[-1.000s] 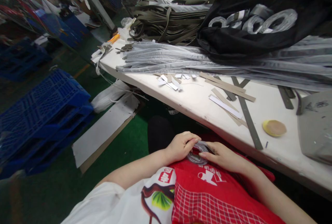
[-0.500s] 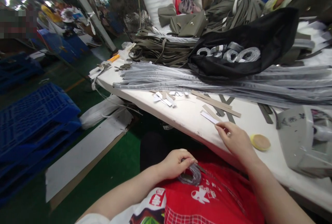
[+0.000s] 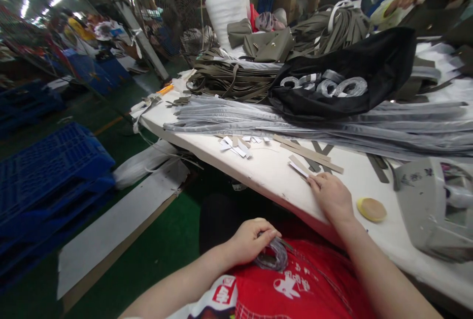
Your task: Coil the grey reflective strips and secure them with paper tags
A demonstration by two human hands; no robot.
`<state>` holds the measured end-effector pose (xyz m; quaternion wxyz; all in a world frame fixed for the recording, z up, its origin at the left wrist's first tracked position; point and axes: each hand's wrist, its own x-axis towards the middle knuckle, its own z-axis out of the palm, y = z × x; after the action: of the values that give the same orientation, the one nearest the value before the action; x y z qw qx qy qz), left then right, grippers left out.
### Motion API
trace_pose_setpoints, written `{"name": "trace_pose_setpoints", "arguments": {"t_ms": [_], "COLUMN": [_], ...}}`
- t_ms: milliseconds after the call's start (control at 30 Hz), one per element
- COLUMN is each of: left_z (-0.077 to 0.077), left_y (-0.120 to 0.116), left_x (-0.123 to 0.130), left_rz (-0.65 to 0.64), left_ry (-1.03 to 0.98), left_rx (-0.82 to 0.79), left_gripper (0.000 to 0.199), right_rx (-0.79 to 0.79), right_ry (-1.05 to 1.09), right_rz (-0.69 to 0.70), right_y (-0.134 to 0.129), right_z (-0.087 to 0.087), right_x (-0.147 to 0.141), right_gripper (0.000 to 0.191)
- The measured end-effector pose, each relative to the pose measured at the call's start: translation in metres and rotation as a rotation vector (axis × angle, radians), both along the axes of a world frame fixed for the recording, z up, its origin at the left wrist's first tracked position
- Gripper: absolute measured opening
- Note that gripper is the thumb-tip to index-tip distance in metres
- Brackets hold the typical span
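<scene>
My left hand [image 3: 249,241] is closed round a coil of grey strip [image 3: 275,256], held low against the red apron [image 3: 310,265]. A thin dark end sticks out past the fingertips. Over the white table, my right hand [image 3: 332,196] pinches the near end of a narrow white strip [image 3: 297,168], its fingers close together. Right beside that strip lies a short tan strip [image 3: 300,163]. Longer tan strips [image 3: 312,153] and dark grey strips cross on the table just beyond this hand.
Small white and tan pieces [image 3: 236,147] are scattered to the left. Long grey strips [image 3: 229,117] run across the table behind, below a black cloth bag [image 3: 343,102] with several coils. A yellow-edged tape roll [image 3: 371,209] and a grey machine [image 3: 424,210] stand right. Another person's hand [image 3: 401,3] is at the back.
My right hand has closed further over the near end of the white strip, which now looks tilted on its edge. The left hand still holds the coil. The view has shifted slightly.
</scene>
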<state>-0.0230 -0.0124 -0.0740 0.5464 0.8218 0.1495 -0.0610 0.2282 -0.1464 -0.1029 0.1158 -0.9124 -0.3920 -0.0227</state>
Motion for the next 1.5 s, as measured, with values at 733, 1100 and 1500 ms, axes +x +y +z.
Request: {"name": "trace_pose_setpoints", "arguments": {"t_ms": [733, 1100, 1500], "left_z": [0.0, 0.002, -0.02], "left_y": [0.003, 0.005, -0.002], "left_x": [-0.005, -0.008, -0.015], "left_rz": [0.019, 0.011, 0.277], "left_ry": [-0.063, -0.075, 0.227], "left_rx": [-0.063, -0.061, -0.422], "left_gripper": [0.037, 0.038, 0.043], "right_rx": [0.065, -0.066, -0.066], "right_ry": [0.15, -0.027, 0.278], "right_rz": [-0.055, -0.05, 0.212], "right_y": [-0.005, 0.005, -0.01], "right_z": [-0.005, 0.006, 0.074], "right_x": [0.014, 0.013, -0.067], "right_gripper": [0.038, 0.031, 0.032]}}
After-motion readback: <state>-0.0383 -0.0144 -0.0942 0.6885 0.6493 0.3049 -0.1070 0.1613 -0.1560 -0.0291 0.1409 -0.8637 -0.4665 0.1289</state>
